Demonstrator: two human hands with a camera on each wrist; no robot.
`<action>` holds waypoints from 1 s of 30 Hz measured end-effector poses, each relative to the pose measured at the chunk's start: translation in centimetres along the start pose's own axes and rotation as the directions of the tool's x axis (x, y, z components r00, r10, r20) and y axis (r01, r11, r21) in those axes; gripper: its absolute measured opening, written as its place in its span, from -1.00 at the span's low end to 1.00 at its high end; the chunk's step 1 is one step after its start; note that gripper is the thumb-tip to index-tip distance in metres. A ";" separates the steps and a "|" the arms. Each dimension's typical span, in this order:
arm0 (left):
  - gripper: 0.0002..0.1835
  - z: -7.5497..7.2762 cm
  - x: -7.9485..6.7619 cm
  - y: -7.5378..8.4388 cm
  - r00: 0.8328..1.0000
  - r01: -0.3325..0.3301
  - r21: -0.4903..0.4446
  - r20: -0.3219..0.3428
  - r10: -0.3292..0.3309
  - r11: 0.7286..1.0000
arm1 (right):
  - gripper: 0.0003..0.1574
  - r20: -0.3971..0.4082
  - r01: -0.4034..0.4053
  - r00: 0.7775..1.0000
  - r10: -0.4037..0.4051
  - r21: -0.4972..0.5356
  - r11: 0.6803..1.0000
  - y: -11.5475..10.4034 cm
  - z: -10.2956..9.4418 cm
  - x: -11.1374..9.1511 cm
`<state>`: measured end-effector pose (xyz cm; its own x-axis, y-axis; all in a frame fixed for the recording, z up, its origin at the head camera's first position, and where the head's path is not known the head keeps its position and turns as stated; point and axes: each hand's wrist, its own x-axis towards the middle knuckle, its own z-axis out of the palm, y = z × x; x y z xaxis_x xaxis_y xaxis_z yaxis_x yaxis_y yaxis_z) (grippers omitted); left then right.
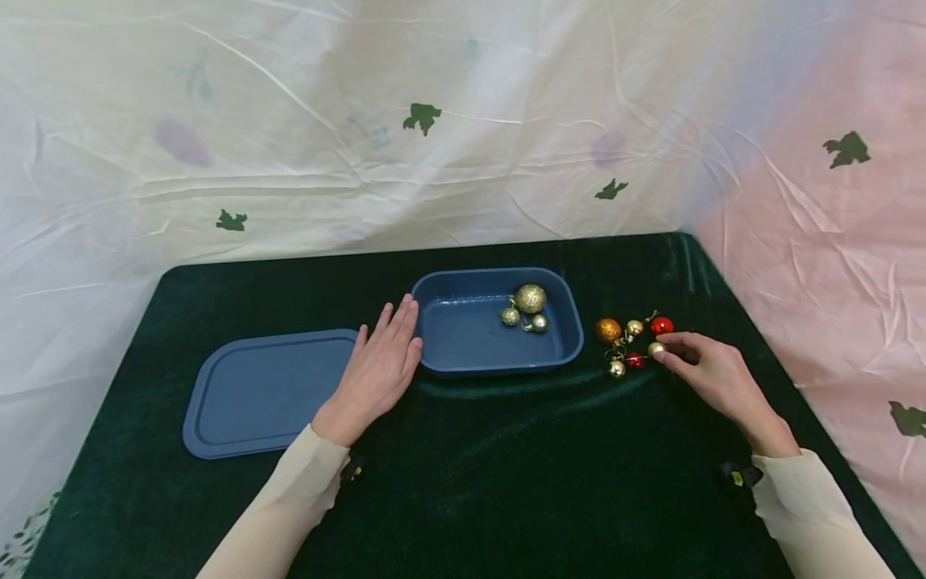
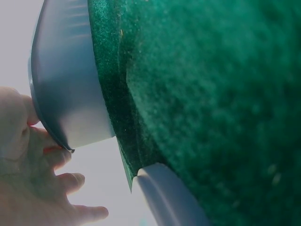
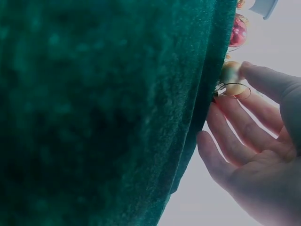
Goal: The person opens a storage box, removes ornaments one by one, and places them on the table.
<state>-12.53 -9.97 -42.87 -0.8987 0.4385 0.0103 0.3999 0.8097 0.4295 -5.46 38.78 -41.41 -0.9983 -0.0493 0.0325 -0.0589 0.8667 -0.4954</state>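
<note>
My right hand point(image 1: 712, 374) pinches a small gold Christmas bauble point(image 1: 656, 349) between thumb and fingers, at the right side of a cluster. In the right wrist view a wire loop hangs from this bauble point(image 3: 231, 75), low at the cloth. Beside it lie an orange bauble point(image 1: 608, 330), red baubles point(image 1: 661, 325) and other small gold ones point(image 1: 616, 368). My left hand point(image 1: 379, 362) has its fingers extended, touching the left rim of a blue rectangular container point(image 1: 499, 371). Inside the container, toward its right, sit a large glittery gold bauble point(image 1: 531, 298) and two smaller gold ones point(image 1: 539, 323).
A blue lid point(image 1: 268, 394) lies flat left of the container, partly under my left hand and forearm in the head view. Dark green velvet cloth point(image 1: 506, 482) covers the table. A pale patterned sheet point(image 1: 304, 121) hangs behind it and along the sides.
</note>
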 end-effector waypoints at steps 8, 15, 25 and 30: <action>-0.34 0.0 0.0 -0.1 1.000 0.003 -0.006 0.004 -0.003 1.000 | -0.53 0.030 0.000 1.000 0.000 0.001 1.000 0.3 0.1 0.0; -0.34 0.0 0.0 0.0 1.000 0.001 -0.008 0.003 -0.001 1.000 | -0.54 0.042 0.011 0.999 -0.011 0.003 1.000 0.5 0.1 0.0; -0.34 0.0 0.0 0.0 1.000 0.008 -0.008 0.012 -0.008 1.000 | -0.55 0.037 0.028 0.999 -0.028 -0.008 1.000 0.3 0.1 -0.1; -0.33 0.1 0.1 0.0 1.000 0.009 -0.006 0.010 -0.008 1.000 | -0.56 0.039 0.032 0.999 -0.032 -0.011 0.999 0.2 0.1 -0.1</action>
<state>-12.58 -9.95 -42.98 -0.9001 0.4356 -0.0026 0.3912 0.8111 0.4348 -5.38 38.93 -41.64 -0.9953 -0.0958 0.0143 -0.0907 0.8702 -0.4842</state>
